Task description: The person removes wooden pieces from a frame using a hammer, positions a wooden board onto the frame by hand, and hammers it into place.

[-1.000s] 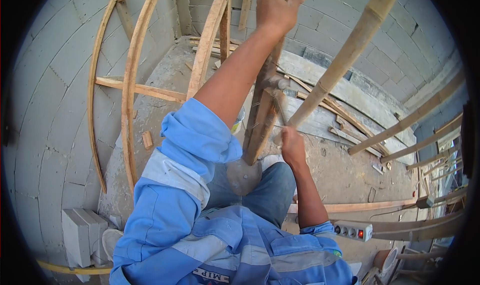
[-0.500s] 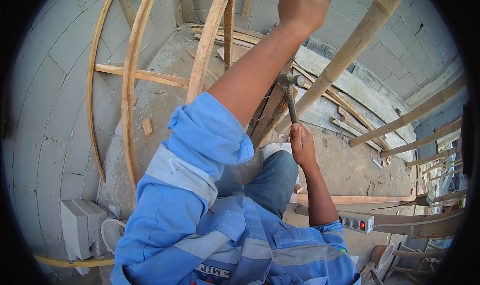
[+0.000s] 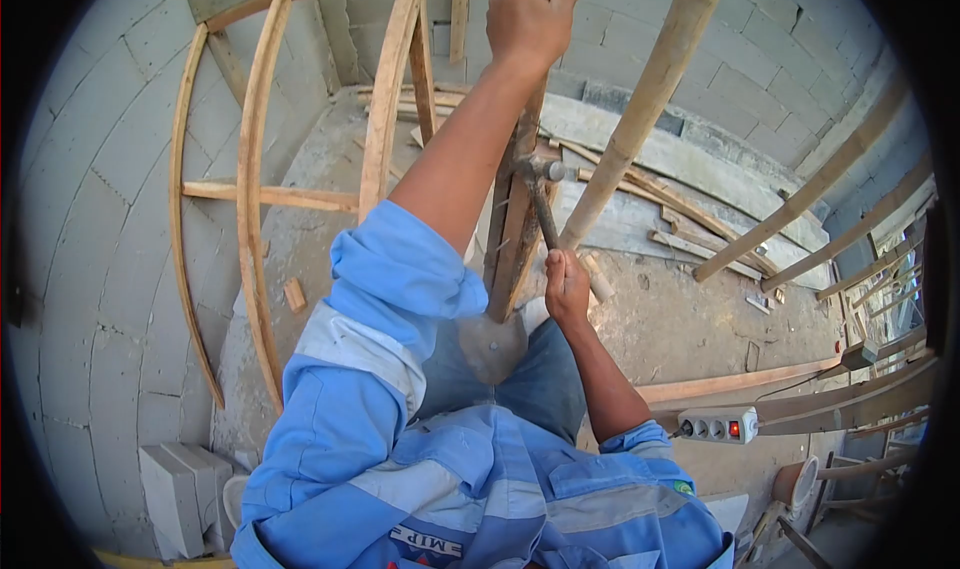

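Observation:
My left hand (image 3: 528, 19) is raised at the top centre, its fingers wrapped round the upper part of a dark wooden post (image 3: 525, 119). Lower and to the right, my right hand (image 3: 567, 287) grips the handle of a claw hammer (image 3: 541, 205). The hammer's head lies at or just in front of the post; whether it touches cannot be made out. Nails stick out from the side of the wood, left of the hammer. A shorter board (image 3: 518, 239) runs along the post's lower part, above my knees.
A wooden frame (image 3: 250, 184) stands at the left before a block wall (image 3: 110, 259). Bamboo poles (image 3: 650, 89) slant down at the right. Planks (image 3: 700, 227) lie on the floor behind. A power strip (image 3: 717, 426) is at the lower right, grey blocks (image 3: 180, 494) at the lower left.
The hammer has swung between positions, its head now closer to the post than half a second ago. Both hands appear farther left and the view has shifted a little.

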`<state>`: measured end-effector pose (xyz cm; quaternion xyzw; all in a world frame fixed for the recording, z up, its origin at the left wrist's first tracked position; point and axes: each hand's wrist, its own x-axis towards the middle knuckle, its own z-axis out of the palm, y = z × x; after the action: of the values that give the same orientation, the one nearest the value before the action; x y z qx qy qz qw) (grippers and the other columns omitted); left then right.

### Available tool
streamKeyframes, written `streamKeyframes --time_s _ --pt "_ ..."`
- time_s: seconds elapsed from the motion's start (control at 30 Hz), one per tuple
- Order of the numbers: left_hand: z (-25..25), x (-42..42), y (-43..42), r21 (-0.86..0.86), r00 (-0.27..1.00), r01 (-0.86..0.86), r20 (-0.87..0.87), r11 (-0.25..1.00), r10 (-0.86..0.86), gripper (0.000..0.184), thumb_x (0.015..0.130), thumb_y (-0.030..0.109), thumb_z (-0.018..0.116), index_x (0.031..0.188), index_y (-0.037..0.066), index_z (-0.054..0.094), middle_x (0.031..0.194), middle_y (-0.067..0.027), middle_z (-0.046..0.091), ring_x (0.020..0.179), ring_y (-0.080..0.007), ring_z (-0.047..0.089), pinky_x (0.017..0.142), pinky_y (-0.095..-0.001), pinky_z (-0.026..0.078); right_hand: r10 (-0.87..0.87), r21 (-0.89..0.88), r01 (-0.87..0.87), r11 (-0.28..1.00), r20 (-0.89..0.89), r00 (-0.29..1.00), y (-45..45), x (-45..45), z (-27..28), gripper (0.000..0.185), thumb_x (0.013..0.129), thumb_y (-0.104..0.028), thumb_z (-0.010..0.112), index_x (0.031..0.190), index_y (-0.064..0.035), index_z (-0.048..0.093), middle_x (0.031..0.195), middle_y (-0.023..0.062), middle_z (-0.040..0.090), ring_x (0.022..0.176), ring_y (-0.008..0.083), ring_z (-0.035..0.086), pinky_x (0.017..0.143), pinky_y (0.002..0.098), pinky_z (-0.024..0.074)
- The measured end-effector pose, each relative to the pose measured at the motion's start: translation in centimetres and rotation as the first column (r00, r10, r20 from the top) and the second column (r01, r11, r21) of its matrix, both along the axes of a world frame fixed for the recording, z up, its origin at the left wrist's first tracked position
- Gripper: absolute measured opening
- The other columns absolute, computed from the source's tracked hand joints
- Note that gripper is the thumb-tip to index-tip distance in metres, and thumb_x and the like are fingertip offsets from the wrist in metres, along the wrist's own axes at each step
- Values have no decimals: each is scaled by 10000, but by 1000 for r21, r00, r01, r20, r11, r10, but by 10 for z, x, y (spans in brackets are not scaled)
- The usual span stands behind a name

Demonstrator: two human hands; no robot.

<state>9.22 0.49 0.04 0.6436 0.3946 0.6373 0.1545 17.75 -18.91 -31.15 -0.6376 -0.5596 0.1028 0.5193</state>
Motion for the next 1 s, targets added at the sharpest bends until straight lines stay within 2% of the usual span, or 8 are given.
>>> streamKeyframes --time_s 0.2,0.4,0.63,0.7,0.77,0.8,0.93,1.0 --pt "-3 -8 -7 37 1000 -22 -4 999 22 759 872 381 730 1340 -132 423 1053 -382 644 1018 -520 638 872 -538 515 168 -233 -181 956 -76 983 -21 7 49 472 1074 -393 454 864 15 567 677 205 583 621 367 605 595 454 446" --pt "-3 -13 -17 5 1000 -8 20 1000 8 748 867 378 734 1330 -132 443 1065 -388 640 1041 -531 625 896 -532 509 -51 61 46 997 82 995 -1 -18 -13 409 1074 -352 457 901 1 570 663 221 571 620 416 604 569 475 442" --pt "-3 -18 -7 101 997 -50 58 994 45 680 871 371 734 1266 -120 481 1090 -396 629 1061 -535 616 910 -527 505 84 -26 -85 996 -47 995 -3 -14 -1 377 1062 -349 475 892 -27 568 653 219 566 610 430 593 557 475 439" --pt "-9 -13 -3 160 994 -90 75 983 79 672 873 372 732 1262 -116 480 1069 -394 634 1054 -536 617 907 -529 504 35 14 -35 999 0 999 0 -18 -19 357 1058 -335 486 896 -31 576 671 209 571 615 404 602 570 464 448" --pt "-11 -14 3 119 994 -100 63 988 93 578 851 341 771 1154 -74 507 970 -301 675 898 -446 681 799 -493 550 -78 136 64 989 100 992 10 -28 -31 349 1058 -328 488 895 -32 575 676 204 567 615 384 605 575 456 451" --pt "-13 -12 2 100 994 -96 58 990 91 534 840 325 791 1101 -54 520 920 -254 695 820 -401 713 746 -475 572 -40 135 37 990 19 999 15 -28 -31 344 1063 -325 483 901 -35 572 683 203 560 626 378 605 581 455 450" --pt "-7 -23 -3 89 1000 16 0 996 -16 594 859 376 760 1129 -56 455 970 -335 667 914 -494 681 820 -533 547 148 46 -146 988 -48 988 8 -9 -16 382 1073 -351 461 896 -24 550 692 221 571 617 413 591 569 468 439" --pt "-10 -19 -8 165 1000 -10 23 986 6 505 854 317 766 1086 -60 524 915 -280 689 854 -427 700 784 -487 556 141 -8 -141 990 -7 990 -1 -3 -11 412 1076 -379 447 895 -22 544 684 218 569 600 412 586 558 467 435"
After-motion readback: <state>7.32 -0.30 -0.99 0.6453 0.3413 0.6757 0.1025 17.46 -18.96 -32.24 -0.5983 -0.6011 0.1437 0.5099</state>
